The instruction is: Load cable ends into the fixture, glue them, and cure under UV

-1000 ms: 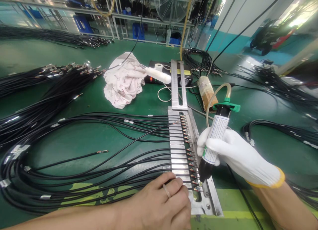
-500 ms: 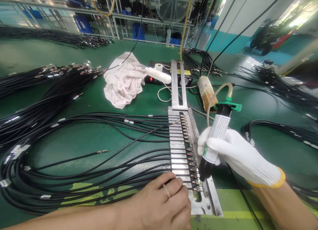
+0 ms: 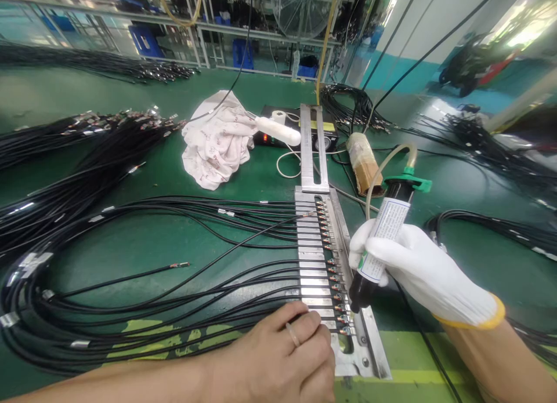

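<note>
My right hand, in a white knit glove, grips a black glue syringe with a white label, green cap and a clear hose. Its tip points down at the row of copper cable terminals clamped in a metal fixture. My bare left hand, with a ring on one finger, rests flat on the black cables at the near end of the fixture, fingertips touching the metal bars. One loose cable end lies free on the green table.
A crumpled white cloth lies behind the fixture, with a white-handled tool and a black control box. A brown tape roll sits to the right. Bundles of black cables cover the left and the right side.
The syringe has tilted a little further to the right at its top and its tip has crept slightly up the row. My left hand has stayed put.
</note>
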Motion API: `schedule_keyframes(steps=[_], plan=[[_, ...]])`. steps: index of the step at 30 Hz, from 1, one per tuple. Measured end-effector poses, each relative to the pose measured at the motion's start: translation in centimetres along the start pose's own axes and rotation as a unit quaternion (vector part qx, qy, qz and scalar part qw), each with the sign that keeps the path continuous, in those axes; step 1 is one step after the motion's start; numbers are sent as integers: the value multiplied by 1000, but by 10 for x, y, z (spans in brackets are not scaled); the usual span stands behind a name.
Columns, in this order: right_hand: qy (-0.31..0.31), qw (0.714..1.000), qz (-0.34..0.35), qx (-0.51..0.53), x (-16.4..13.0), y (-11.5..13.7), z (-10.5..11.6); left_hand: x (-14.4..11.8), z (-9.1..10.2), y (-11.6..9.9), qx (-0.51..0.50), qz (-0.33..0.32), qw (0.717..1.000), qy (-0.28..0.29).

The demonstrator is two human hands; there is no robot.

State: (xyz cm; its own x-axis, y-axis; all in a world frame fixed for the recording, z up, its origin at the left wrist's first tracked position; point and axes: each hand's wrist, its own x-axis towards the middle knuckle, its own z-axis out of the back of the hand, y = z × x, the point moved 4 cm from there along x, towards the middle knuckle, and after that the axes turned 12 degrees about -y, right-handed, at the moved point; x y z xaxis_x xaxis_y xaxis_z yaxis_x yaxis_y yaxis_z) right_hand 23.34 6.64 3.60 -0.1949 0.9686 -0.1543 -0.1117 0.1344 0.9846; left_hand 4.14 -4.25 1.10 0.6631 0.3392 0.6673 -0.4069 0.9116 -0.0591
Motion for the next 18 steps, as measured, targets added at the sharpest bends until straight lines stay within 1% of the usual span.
schedule_keyframes(steps=[4, 11, 18], plan=[[18, 1000, -12, 2, 0, -3, -2, 0, -1, 0, -7, 3, 1000, -4], [28, 999, -30, 8, 1, -6, -3, -2, -1, 0, -14, 12, 1000, -9], [-16, 1000, 5, -15, 2, -1, 2, -2, 0, -2, -6, 7, 1000, -11]])
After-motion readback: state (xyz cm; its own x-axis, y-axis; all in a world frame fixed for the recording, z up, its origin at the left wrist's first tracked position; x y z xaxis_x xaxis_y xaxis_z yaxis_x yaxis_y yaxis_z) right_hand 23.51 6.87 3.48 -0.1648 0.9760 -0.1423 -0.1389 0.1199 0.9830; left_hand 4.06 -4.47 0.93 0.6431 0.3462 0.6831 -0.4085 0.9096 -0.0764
